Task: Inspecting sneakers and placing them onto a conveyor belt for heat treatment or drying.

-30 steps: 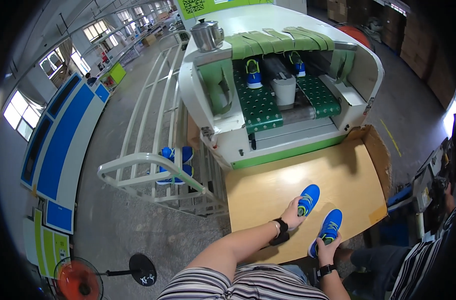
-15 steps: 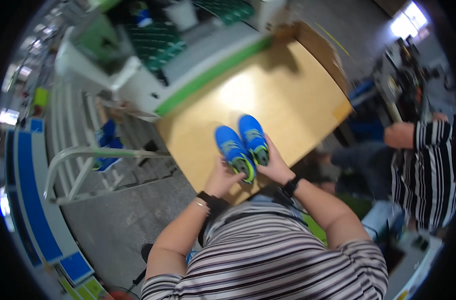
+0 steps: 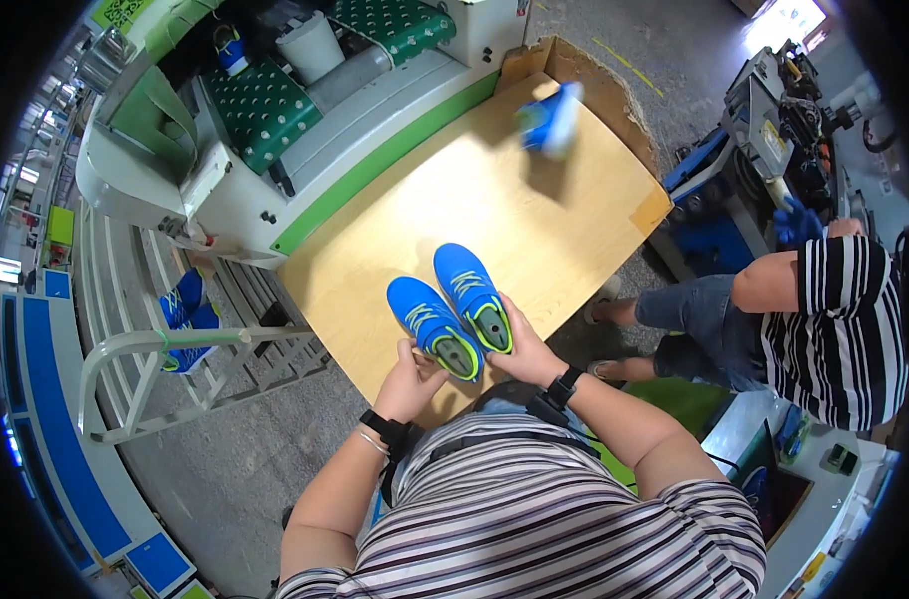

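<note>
Two blue sneakers with yellow-green collars and laces are side by side over the near part of the light wooden table, toes pointing away from me. My left hand (image 3: pixel 409 385) is closed on the heel of the left sneaker (image 3: pixel 415 307). At the heel of the right sneaker (image 3: pixel 462 280), my right hand (image 3: pixel 524 351) grips its outer side. Dark insoles show inside both. Beyond them, over the far end of the table (image 3: pixel 405 225), a blurred blue and white shoe (image 3: pixel 547 122) hangs above its shadow, touched by no hand.
A machine with green dotted conveyor belts (image 3: pixel 260 115) borders the table's far left side; another shoe (image 3: pixel 231 50) and a white bucket (image 3: pixel 313 48) sit there. White metal racking (image 3: pixel 165 339) at left holds blue shoes (image 3: pixel 187 314). A co-worker (image 3: pixel 824 319) in stripes is at right.
The blurred shoe has appeared over the table's far end. My view has shifted and sharpened; both hands still hold the two sneakers, now slightly left and lower in the picture.
</note>
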